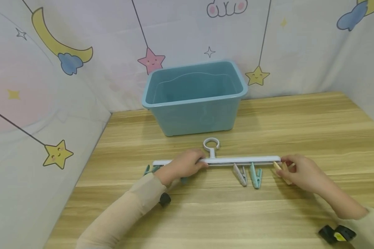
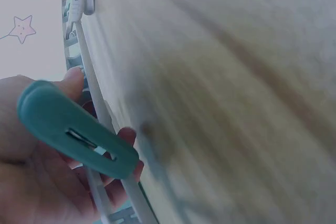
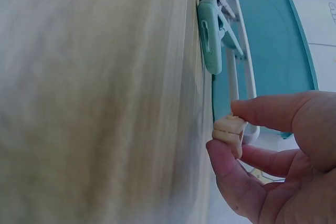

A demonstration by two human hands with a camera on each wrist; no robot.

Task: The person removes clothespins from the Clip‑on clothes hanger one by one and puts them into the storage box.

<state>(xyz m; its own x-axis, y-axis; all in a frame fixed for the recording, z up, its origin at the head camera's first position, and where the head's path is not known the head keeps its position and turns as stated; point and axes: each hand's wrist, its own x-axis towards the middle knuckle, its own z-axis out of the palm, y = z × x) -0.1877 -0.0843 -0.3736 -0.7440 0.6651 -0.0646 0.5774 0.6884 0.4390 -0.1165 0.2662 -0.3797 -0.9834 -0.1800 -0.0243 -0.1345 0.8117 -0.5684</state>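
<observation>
Nearest, a black wrist camera (image 1: 336, 233) sits by the person's right cuff, low over the wooden desk (image 1: 237, 218). Beyond it, the right grip (image 1: 303, 173) pinches a cream peg (image 3: 229, 129) between thumb and fingertips, the gap no wider than the peg itself, just beside the right end of a white hanger (image 1: 246, 159). The left grip (image 1: 185, 164) is curled round the hanger's bar, left of its ring hook (image 1: 211, 143), with a green peg (image 2: 79, 129) close to the palm. A grey peg (image 1: 240, 175) and a teal peg (image 1: 256, 175) stick out side by side from the bar's near edge, between the two hands.

The step in hand looks to be working the cream peg at the bar's end while the other hand steadies it; whether its tips bite the bar, I can't tell. The next move probably calls for a firm squeeze, with the bar held still. Farther back stand a blue tub (image 1: 196, 116) and a patterned cloth (image 1: 112, 52).
</observation>
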